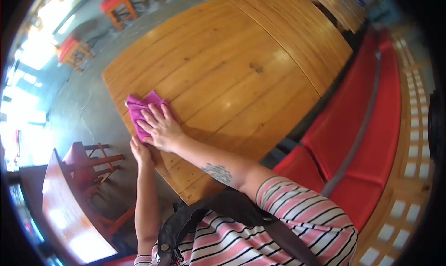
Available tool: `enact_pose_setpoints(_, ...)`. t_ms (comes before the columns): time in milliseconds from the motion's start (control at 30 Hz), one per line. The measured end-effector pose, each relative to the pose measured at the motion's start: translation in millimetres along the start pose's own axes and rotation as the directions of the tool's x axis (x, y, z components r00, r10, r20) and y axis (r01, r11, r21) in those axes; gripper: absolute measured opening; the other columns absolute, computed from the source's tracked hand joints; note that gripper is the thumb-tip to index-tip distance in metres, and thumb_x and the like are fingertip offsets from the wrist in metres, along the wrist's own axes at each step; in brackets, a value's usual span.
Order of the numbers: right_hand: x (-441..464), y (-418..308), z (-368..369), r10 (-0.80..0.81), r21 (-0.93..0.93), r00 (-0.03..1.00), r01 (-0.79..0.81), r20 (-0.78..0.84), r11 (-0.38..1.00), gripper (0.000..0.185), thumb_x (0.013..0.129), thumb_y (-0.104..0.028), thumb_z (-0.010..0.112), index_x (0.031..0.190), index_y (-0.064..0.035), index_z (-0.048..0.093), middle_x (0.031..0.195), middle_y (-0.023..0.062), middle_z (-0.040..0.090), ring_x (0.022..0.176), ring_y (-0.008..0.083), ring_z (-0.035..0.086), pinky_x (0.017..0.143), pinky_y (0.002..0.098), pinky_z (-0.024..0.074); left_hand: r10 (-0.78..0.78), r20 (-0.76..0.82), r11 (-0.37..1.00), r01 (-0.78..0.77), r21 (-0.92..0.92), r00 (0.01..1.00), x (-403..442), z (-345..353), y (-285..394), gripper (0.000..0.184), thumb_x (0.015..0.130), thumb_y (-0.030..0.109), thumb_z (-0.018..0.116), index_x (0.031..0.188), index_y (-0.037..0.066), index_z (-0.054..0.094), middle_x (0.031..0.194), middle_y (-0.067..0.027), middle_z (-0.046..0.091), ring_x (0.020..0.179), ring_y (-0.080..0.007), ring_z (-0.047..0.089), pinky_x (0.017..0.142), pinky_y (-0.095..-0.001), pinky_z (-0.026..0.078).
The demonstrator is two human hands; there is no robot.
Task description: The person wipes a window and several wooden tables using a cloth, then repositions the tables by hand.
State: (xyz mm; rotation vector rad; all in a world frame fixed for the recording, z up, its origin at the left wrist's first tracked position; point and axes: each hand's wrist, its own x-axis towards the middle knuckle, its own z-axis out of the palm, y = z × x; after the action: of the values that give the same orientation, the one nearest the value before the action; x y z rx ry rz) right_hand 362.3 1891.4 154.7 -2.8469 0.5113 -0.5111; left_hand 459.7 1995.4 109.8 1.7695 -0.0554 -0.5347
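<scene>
A pink cloth (pixel 143 109) lies bunched on the wooden table (pixel 223 75), at its left edge. My right hand (pixel 160 129) presses down on it from above, open, with the fingers spread across the fabric. Part of the cloth is hidden under this palm. Beside the table's edge, just below the cloth, is my left hand (pixel 141 150). Its fingers are stretched upward and close together, near the cloth's lower end. I see nothing held in it, though whether it touches the table or the cloth I cannot tell.
A red padded bench (pixel 355 131) runs along the table's right side. Red-topped stools (pixel 116 5) stand on the grey floor beyond the far left edge. Another wooden table (pixel 69 205) and a chair (pixel 86 168) are at the lower left.
</scene>
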Motion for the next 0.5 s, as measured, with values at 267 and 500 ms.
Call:
enact_pose_setpoints(267, -89.2, 325.6, -117.7, 0.749, -0.421, 0.625, -0.753, -0.218, 0.506, 0.066, 0.091, -0.061, 0.032, 0.142, -0.0195, 0.036, 0.148, 0.0148, 0.033, 0.135, 0.0361, 0.030, 0.109, 0.0547, 0.0215, 0.178, -0.038, 0.946, -0.161, 0.281, 0.983, -14.6, 4.2, 4.3, 0.041, 0.101, 0.032, 0.036, 0.113, -0.004, 0.051, 0.107, -0.0222, 0.058, 0.101, -0.0323, 0.055, 0.089, -0.0382, 0.042)
enact_pose_setpoints(500, 29.6, 211.7, -103.6, 0.738, -0.448, 0.669, -0.690, -0.093, 0.569, 0.067, 0.092, -0.061, 0.026, 0.145, -0.0213, 0.031, 0.153, 0.0175, 0.018, 0.141, 0.0395, 0.014, 0.110, 0.0612, 0.0050, 0.071, -0.041, 0.971, -0.060, 0.231, 0.997, -28.5, 7.6, 25.0, 0.042, 0.101, 0.037, 0.033, 0.112, -0.001, 0.049, 0.103, -0.0224, 0.060, 0.098, -0.0340, 0.057, 0.086, -0.0409, 0.043)
